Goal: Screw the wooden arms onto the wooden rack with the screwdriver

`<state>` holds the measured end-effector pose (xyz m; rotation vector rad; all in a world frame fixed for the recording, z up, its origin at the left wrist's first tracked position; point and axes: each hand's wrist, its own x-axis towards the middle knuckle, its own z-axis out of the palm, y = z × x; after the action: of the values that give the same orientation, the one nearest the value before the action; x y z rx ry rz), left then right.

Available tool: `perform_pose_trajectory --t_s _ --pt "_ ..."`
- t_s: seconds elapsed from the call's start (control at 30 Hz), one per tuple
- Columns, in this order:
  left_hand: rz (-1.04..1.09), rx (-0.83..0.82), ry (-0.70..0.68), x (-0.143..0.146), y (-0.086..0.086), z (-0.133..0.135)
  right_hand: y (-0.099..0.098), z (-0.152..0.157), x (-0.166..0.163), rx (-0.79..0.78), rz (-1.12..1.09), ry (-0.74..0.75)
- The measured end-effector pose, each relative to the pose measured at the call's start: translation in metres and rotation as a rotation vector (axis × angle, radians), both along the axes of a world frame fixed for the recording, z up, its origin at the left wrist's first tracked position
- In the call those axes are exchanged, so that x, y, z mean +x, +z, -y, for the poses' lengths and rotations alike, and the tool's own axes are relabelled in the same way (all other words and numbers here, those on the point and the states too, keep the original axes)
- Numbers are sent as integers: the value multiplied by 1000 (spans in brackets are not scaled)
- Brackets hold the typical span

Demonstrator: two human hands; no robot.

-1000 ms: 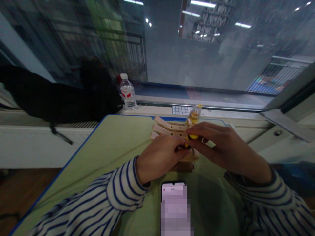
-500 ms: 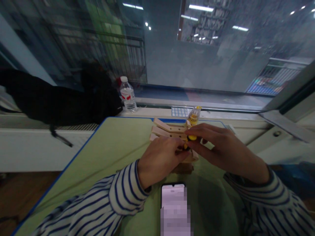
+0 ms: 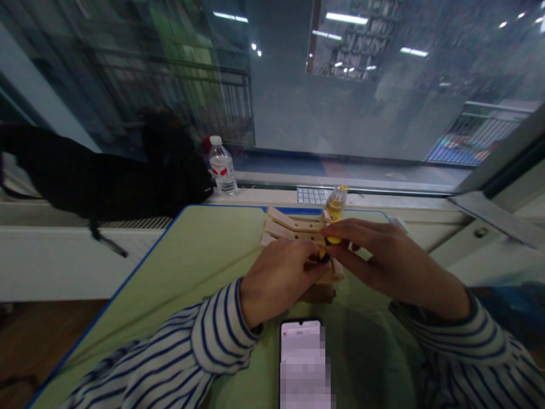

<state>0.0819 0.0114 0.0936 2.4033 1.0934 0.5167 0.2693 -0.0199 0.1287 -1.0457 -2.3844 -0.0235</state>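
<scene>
My left hand [image 3: 283,272] is closed, thumb and fingertips pinching a small yellow-and-black piece [image 3: 324,255] over a wooden assembly. My right hand [image 3: 383,255] is closed too, its fingertips gripping a yellow-and-black part [image 3: 333,241] just above the left fingertips. Whether these are two ends of one object I cannot tell, as the fingers cover most of it. Beneath and behind the hands stands the wooden assembly [image 3: 293,226], made of pale angled slats with drilled holes. Its lower front is partly hidden by my left hand.
A phone [image 3: 301,355] lies on the green table [image 3: 204,250] nearest me. Behind the assembly stands a clear bottle with yellow print [image 3: 336,203]. On the window ledge are a water bottle [image 3: 223,169], a black bag [image 3: 114,182] and a blue-gridded sheet [image 3: 310,195].
Both hands keep nearly the same place and grip. The whole view has shifted slightly; the wooden assembly looks unmoved on the table.
</scene>
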Motion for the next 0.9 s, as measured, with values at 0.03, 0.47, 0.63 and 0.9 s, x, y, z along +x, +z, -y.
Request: perform_pose_trajectory --t_s 0.03,0.47,0.63,0.9 --pt "1 -3 -3 0 0 0 0 0 0 4 0 -3" --pt "56 -7 -33 0 -2 0 0 -1 -1 8 -19 -7" --pt "55 -24 -22 -1 -3 -1 0 0 -2 1 -22 -12" --pt "43 -32 6 0 -4 -2 0 0 0 13 0 -20"
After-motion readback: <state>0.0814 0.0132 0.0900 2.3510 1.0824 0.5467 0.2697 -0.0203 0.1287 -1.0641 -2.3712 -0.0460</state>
